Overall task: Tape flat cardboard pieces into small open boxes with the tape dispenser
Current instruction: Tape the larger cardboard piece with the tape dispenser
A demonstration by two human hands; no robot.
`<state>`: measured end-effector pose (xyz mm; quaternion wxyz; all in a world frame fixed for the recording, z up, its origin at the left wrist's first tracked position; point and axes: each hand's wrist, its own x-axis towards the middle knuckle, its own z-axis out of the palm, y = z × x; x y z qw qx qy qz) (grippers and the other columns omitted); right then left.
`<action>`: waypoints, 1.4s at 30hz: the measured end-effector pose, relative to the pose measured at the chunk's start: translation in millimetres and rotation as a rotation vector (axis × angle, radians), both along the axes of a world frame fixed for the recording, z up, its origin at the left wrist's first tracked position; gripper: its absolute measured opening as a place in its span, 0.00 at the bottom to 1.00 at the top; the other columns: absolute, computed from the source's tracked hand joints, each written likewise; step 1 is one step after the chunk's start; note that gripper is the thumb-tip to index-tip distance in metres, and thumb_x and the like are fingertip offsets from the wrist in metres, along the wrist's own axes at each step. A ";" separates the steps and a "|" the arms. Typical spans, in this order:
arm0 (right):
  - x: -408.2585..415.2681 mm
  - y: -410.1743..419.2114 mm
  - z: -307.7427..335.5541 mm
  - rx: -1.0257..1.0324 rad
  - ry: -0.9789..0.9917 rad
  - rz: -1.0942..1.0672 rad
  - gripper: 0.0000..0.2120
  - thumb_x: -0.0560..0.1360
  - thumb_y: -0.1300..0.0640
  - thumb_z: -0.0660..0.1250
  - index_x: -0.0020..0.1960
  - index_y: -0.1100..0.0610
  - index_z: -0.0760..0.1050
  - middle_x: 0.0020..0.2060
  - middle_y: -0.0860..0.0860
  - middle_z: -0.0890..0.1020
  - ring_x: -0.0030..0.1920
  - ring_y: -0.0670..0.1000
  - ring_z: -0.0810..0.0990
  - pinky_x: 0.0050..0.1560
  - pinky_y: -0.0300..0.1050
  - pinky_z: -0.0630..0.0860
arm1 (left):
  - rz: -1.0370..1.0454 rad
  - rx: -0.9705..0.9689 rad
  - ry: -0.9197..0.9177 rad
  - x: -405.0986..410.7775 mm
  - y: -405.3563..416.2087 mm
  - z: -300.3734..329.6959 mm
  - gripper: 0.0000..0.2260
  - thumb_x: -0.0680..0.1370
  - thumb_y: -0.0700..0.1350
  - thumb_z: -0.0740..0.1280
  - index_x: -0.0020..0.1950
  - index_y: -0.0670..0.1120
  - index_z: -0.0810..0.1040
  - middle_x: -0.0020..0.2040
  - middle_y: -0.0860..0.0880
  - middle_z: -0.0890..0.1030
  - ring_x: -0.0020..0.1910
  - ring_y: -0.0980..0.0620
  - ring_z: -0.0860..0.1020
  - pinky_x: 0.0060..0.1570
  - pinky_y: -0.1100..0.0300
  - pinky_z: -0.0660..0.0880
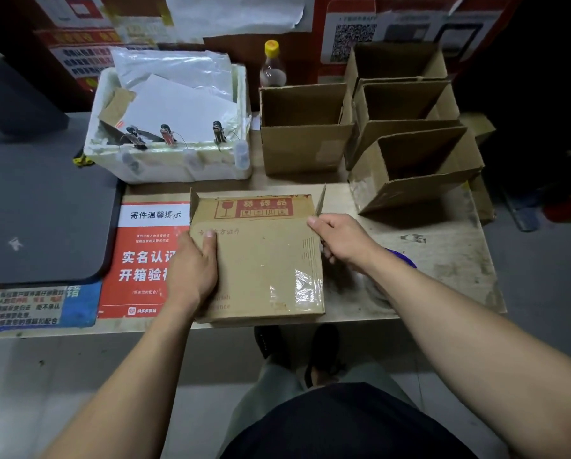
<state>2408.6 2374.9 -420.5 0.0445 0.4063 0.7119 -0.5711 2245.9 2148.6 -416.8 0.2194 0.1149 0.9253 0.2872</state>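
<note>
Two hands on one cardboard box at the table's near edge

Both forearms reached in from 6 o'clock, bare, palms down. Left hand (191, 273) lay along the left edge of the cardboard box (257, 260), thumb pressed on the top face, fingers wrapped under and out of sight. Right hand (342, 238) sat at the box's right edge near the 2 o'clock corner, thumb tip on top, fingers curled down the side; whether they gripped anything besides the cardboard could not be told.

Box lay between the hands, overhanging the table (443, 260) slightly at 6 o'clock. Red print on its far flap: a glass symbol and Chinese characters. Faint print ran on the top face. Clear tape (307, 286) shone at its 4 o'clock corner.

Red poster (145, 256) lay at 9 o'clock, partly under the left hand, white characters, heading "寄件温馨提示".

Four open boxes (305, 127) stood at 12 to 2 o'clock. White foam tub (165, 160) at 11 o'clock held papers. Blue object (401, 258) peeked from behind the right wrist, mostly hidden.
</note>
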 end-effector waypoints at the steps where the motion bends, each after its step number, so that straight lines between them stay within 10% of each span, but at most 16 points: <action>1: 5.1 -1.4 0.2 -0.049 -0.011 -0.010 0.24 0.82 0.41 0.62 0.43 0.61 0.77 0.28 0.52 0.75 0.29 0.52 0.75 0.30 0.46 0.75 | 0.003 -0.007 0.000 1.0 0.5 -0.4 0.24 0.85 0.61 0.55 0.69 0.43 0.68 0.61 0.36 0.80 0.57 0.32 0.79 0.55 0.44 0.73; 10: 29.2 -23.1 11.5 0.117 -0.040 0.110 0.17 0.83 0.44 0.64 0.39 0.51 0.77 0.31 0.44 0.80 0.29 0.41 0.78 0.35 0.42 0.75 | 0.013 -0.046 0.016 2.0 3.2 -3.4 0.25 0.85 0.61 0.54 0.68 0.41 0.68 0.61 0.33 0.80 0.58 0.31 0.78 0.53 0.44 0.71; 15: 45.9 -26.6 6.5 -0.103 -0.071 0.169 0.20 0.81 0.44 0.67 0.51 0.63 0.78 0.37 0.56 0.79 0.35 0.52 0.79 0.36 0.48 0.78 | 0.013 -0.062 0.030 4.3 3.2 -3.3 0.26 0.84 0.62 0.54 0.69 0.41 0.68 0.61 0.33 0.79 0.58 0.31 0.78 0.55 0.43 0.72; 30: 66.6 -34.7 3.1 -0.111 -0.020 0.196 0.17 0.82 0.44 0.65 0.42 0.55 0.75 0.30 0.52 0.76 0.31 0.51 0.78 0.32 0.47 0.78 | 0.011 -0.082 0.072 6.3 6.2 -0.7 0.27 0.85 0.62 0.54 0.67 0.39 0.69 0.60 0.32 0.79 0.57 0.31 0.78 0.55 0.42 0.72; 34: 85.3 -6.0 -2.7 0.392 -0.166 0.159 0.03 0.83 0.54 0.62 0.51 0.52 0.73 0.46 0.48 0.79 0.47 0.51 0.78 0.47 0.48 0.76 | 0.013 -0.099 0.068 7.8 6.8 -0.7 0.28 0.84 0.62 0.54 0.68 0.39 0.69 0.61 0.32 0.79 0.59 0.30 0.77 0.57 0.42 0.72; 36: 96.2 14.6 -14.8 0.720 -0.340 0.238 0.17 0.76 0.62 0.65 0.63 0.53 0.70 0.59 0.51 0.73 0.61 0.55 0.72 0.61 0.49 0.72 | 0.015 -0.101 0.070 8.3 6.4 -0.3 0.28 0.84 0.62 0.54 0.68 0.39 0.69 0.61 0.32 0.79 0.59 0.30 0.77 0.57 0.42 0.72; 42: 108.4 52.2 -40.6 0.690 -0.722 0.381 0.17 0.77 0.59 0.67 0.66 0.56 0.72 0.63 0.56 0.75 0.63 0.57 0.75 0.58 0.50 0.76 | 0.030 -0.082 0.099 8.5 5.7 -0.5 0.27 0.84 0.62 0.56 0.67 0.40 0.71 0.60 0.33 0.80 0.57 0.30 0.78 0.56 0.43 0.73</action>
